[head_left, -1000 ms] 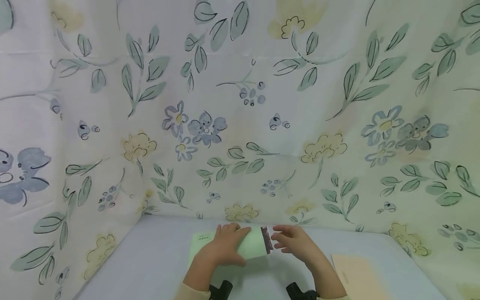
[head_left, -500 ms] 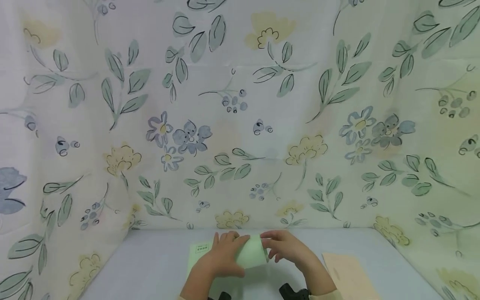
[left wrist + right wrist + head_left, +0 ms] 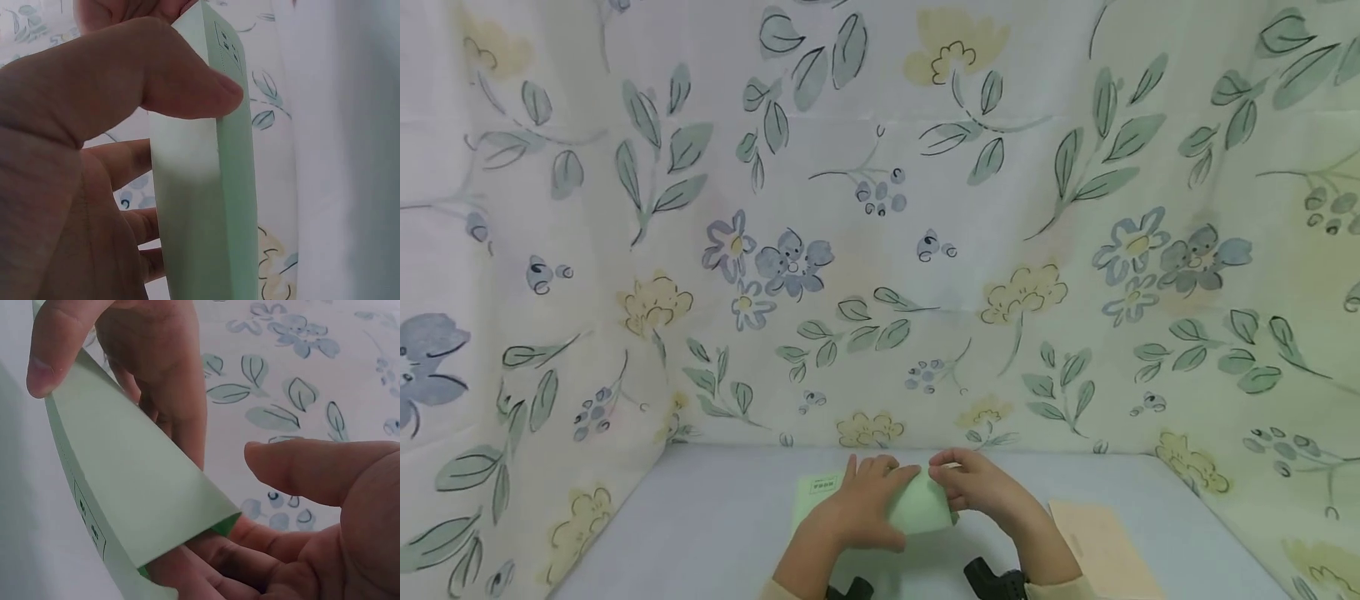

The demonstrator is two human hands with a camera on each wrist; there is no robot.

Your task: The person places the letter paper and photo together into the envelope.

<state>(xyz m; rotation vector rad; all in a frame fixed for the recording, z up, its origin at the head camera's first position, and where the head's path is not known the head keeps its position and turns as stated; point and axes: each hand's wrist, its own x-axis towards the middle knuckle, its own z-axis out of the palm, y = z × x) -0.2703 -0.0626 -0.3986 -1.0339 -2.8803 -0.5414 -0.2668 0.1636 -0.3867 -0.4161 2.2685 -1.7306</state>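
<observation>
A light green paper box (image 3: 928, 508), with a small printed label on one face, is held tilted above the table. My left hand (image 3: 868, 504) grips it from the left; in the left wrist view its thumb (image 3: 194, 87) presses one edge while the fingers lie behind. The right hand (image 3: 981, 483) is at the box's right end. In the right wrist view that end gapes, and several right fingers (image 3: 237, 565) reach into the opening, with the thumb (image 3: 294, 465) held apart. What lies inside is hidden.
A flat peach-coloured sheet (image 3: 1105, 546) lies on the white table (image 3: 715, 517) to the right. A floral cloth (image 3: 880, 250) hangs behind and along the sides. Black wrist-worn devices (image 3: 996, 579) show below the hands.
The right hand has moved left, from beside the box to its end, fingers now inside. The dark patterned strip that stuck out there a second ago is out of sight. The left hand keeps its grip.
</observation>
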